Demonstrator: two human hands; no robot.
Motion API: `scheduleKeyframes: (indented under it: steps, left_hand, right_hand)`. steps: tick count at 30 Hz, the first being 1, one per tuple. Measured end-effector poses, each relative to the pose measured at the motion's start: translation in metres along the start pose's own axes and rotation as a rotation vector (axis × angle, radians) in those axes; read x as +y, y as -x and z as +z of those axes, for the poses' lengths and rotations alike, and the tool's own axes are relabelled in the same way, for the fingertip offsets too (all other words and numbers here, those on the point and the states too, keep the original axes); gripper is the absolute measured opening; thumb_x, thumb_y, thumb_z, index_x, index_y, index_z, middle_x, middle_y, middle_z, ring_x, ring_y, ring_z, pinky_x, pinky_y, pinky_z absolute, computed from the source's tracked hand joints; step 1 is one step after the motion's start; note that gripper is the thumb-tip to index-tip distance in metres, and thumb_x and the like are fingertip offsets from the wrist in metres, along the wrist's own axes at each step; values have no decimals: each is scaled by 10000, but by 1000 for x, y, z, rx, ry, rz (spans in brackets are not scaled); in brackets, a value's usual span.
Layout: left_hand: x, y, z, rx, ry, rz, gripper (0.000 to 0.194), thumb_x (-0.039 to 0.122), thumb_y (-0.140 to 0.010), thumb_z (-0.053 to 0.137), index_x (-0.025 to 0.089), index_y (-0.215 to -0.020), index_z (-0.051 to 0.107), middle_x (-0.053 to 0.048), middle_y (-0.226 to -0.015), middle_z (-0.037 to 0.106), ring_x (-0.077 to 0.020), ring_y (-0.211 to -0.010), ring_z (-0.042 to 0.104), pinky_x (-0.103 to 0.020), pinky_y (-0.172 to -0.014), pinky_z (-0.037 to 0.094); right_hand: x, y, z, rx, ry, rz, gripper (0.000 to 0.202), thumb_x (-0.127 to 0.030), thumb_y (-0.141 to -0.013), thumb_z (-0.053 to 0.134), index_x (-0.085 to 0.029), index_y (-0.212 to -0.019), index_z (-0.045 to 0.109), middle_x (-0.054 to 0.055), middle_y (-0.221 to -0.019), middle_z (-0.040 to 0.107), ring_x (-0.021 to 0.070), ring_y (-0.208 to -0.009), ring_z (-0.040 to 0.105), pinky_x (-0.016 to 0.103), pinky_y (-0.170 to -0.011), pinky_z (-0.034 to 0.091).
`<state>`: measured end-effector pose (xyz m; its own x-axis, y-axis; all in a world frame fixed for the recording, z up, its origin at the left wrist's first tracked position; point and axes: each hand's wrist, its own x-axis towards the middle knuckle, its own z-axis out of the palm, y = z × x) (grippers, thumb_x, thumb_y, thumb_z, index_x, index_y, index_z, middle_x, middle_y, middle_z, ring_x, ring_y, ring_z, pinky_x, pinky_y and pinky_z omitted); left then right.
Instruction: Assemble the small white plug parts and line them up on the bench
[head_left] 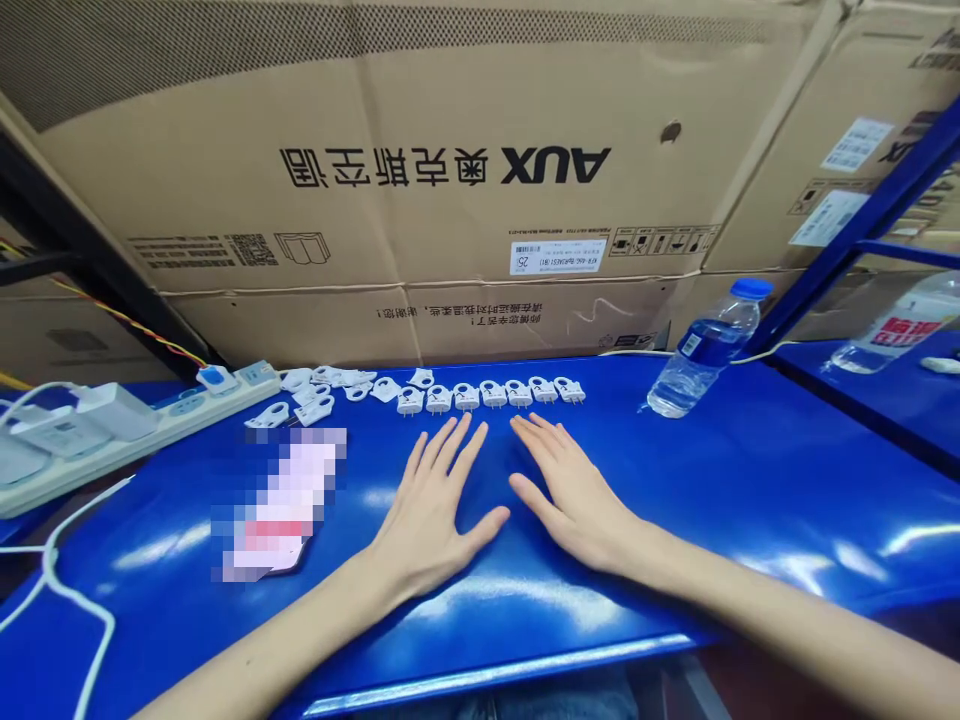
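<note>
My left hand (439, 505) lies palm down over the blue tabletop (600, 640), fingers spread and holding nothing. To its right is my right hand (566, 490), also palm down with thumb apart and nothing in it. Just beyond the fingertips, a row of several white two-pin plugs with ring handles (493, 394) stretches along the table, pins toward me. A loose heap of similar white plugs (315, 402) lies left of the row. Left of my left hand rests a pink, blurred-out flat object (289, 510).
A white power strip (180, 415) with chargers plugged in runs along the left, and a white cable (82, 590) hangs near it. A water bottle (705, 350) stands tilted in view at right; another bottle (900, 325) is farther right. A large cardboard box (450, 90) walls off the back.
</note>
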<state>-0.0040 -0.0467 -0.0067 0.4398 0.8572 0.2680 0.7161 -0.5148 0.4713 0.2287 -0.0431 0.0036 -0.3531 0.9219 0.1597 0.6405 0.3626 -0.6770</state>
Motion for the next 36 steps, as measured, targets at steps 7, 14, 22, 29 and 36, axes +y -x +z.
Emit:
scheduleKeyframes:
  steps: [7,14,22,29,36]
  left_hand:
    - [-4,1,13,-68,-217,-99,734,614,-979,542,263,-1611,414,-131,-1708,321,-359,-1601,248,-677,-1286,147]
    - [-4,1,13,-21,-22,-128,741,635,-934,608,299,-1580,469,-112,-1708,326,-360,-1607,228,-659,-1298,42]
    - [-3,1,9,-40,1,-153,742,638,-935,603,282,-1574,480,-114,-1708,329,-363,-1607,226,-646,-1303,26]
    - [-1,1,6,-33,36,-178,698,617,-945,592,262,-1542,521,-132,-1685,373,-373,-1596,251,-653,-1302,30]
    - [-2,3,5,9,69,-182,598,555,-947,609,261,-1467,581,-126,-1638,453,-361,-1573,305,-632,-1312,54]
  right_hand:
    - [13,3,17,-81,312,-22,704,-554,-1044,460,-159,-1622,389,144,-1703,295,338,-1620,165,641,-1310,95]
    - [18,5,20,6,55,-45,674,-570,-995,562,-226,-1570,487,134,-1666,390,355,-1610,206,661,-1305,26]
    - [45,-30,-21,266,141,-75,660,-497,-973,582,-252,-1571,453,110,-1662,402,360,-1575,279,639,-1306,131]
    - [104,-53,-46,340,388,134,809,-493,-904,579,-121,-1592,368,220,-1450,601,446,-1352,501,651,-1090,437]
    - [103,-56,-44,319,434,169,679,-474,-925,542,-142,-1514,479,180,-1300,697,439,-1229,566,622,-1008,478]
